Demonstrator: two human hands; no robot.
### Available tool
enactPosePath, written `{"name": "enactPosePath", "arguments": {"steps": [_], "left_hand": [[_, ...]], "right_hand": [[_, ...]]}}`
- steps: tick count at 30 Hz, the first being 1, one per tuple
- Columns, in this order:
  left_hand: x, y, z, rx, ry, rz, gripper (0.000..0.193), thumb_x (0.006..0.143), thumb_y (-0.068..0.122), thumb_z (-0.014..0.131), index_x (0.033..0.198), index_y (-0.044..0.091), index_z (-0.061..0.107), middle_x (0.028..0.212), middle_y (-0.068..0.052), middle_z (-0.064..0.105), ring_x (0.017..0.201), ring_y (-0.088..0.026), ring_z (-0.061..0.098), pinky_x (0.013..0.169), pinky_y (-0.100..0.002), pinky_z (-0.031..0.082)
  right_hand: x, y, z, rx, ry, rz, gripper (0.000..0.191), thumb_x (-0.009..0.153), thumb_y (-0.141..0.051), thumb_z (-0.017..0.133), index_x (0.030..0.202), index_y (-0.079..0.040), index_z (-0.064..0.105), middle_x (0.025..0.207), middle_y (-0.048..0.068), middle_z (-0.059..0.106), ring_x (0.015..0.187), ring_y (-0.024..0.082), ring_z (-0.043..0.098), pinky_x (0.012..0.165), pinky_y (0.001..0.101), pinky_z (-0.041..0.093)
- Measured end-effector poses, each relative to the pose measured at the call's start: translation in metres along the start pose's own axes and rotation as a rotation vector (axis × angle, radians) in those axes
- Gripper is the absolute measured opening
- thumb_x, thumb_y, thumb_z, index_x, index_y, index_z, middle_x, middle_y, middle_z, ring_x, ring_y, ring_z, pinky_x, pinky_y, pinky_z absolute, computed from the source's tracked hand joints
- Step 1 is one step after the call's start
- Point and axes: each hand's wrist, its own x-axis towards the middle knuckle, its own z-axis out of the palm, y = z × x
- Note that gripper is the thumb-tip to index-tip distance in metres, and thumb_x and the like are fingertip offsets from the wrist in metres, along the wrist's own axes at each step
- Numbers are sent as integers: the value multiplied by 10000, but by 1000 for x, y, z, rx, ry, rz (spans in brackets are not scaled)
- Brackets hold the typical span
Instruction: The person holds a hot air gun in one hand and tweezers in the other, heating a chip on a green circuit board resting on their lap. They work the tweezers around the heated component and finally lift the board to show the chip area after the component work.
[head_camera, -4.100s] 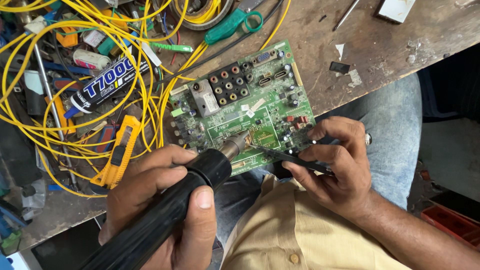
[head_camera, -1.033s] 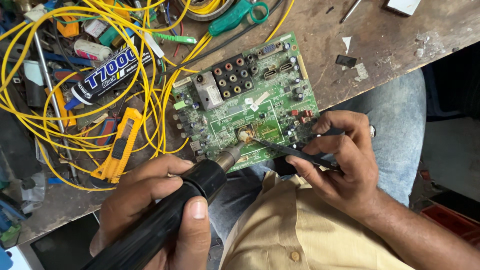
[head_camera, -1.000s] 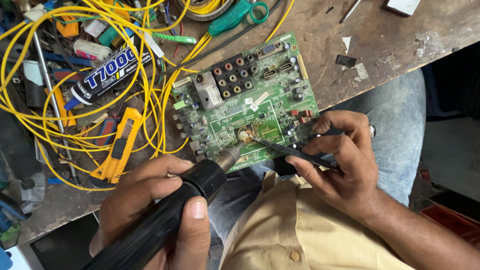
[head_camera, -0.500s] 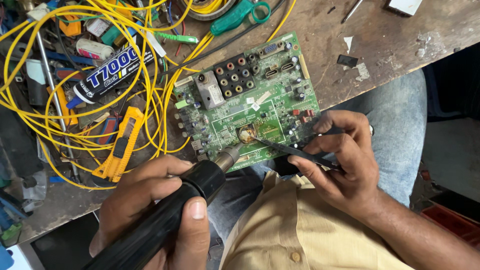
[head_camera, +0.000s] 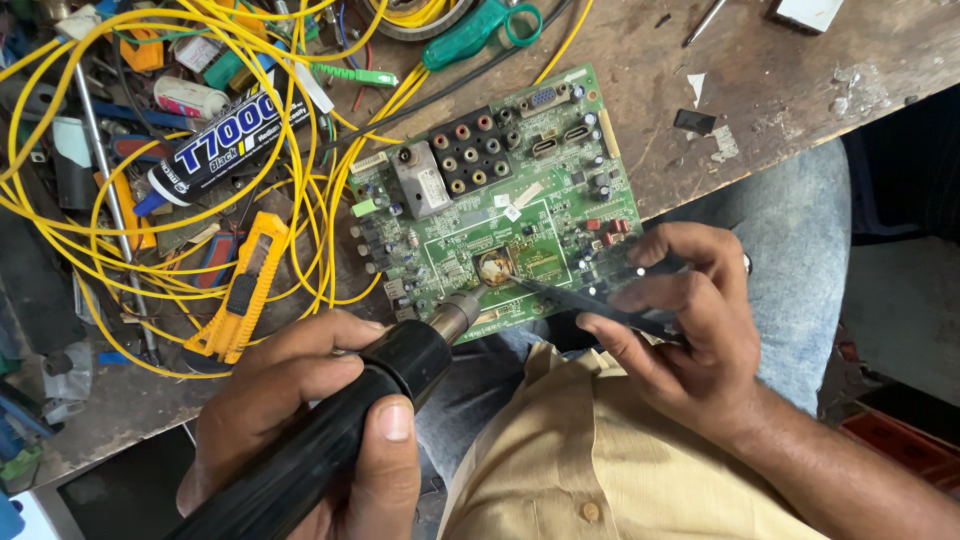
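Little has shifted over the last few seconds: the tweezer tips, which earlier lay off toward the board's right near edge, now reach in to the round shiny spot at the middle, while the black tool has stayed aimed at the same place.

The left hand (head_camera: 300, 420) is wrapped tight round the thick black cylindrical hot-air tool (head_camera: 330, 440), thumb lying along its top, and the tool's short metal nozzle (head_camera: 457, 312) points at the near edge of the green printed circuit board (head_camera: 500, 210), close above it; whether it touches cannot be told. The right hand (head_camera: 680, 320) pinches a pair of slim dark tweezers (head_camera: 580, 298) between thumb and fingers, closed firmly on them, and their tips rest at the round silvery component (head_camera: 494, 266) in the board's middle.

The board lies tilted on the near edge of the worn brown wooden workbench (head_camera: 760, 90), partly overhanging the person's lap in blue jeans (head_camera: 800, 230). To its left sprawls a tangle of thin yellow cable (head_camera: 150, 200), with a yellow utility knife (head_camera: 240, 290) lying on it and a black glue tube (head_camera: 215, 145) farther off. A green-handled pair of scissors (head_camera: 475, 25) lies at the far edge, beyond the board.
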Motion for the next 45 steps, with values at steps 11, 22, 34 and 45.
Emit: {"name": "enactPosePath", "arguments": {"steps": [11,22,34,45], "left_hand": [[-5,1,-4,-6,10,-24,353,1011,184,729,1243,41,504,1144,-193,687,1018,-169,712,974,-283,572],[-3,-1,-3,-7,9,16,354,1017,193,731,1235,28,507,1121,-202,691,1007,-184,710,978,-304,577],[-2,3,3,-18,17,-13,319,1023,183,728,1199,25,513,1109,-203,696,990,-181,717,955,-298,587],[-3,0,3,-36,13,-9,331,1025,174,734,1233,40,514,1118,-196,699,999,-167,716,942,-282,589]], "right_hand": [[7,-11,-10,116,-55,65,286,863,-46,828,992,-15,574,1225,182,633,1144,241,677,888,325,582],[10,-10,-6,50,-56,-10,319,848,-63,841,1010,-25,569,1191,149,647,1165,291,648,968,391,535],[10,-5,-4,46,-64,-29,329,851,-108,845,1003,-46,559,1172,131,636,1132,271,616,940,372,518],[11,-11,-8,81,-80,27,300,870,-86,822,1015,-37,564,1181,122,630,1174,266,595,1005,387,482]]}}
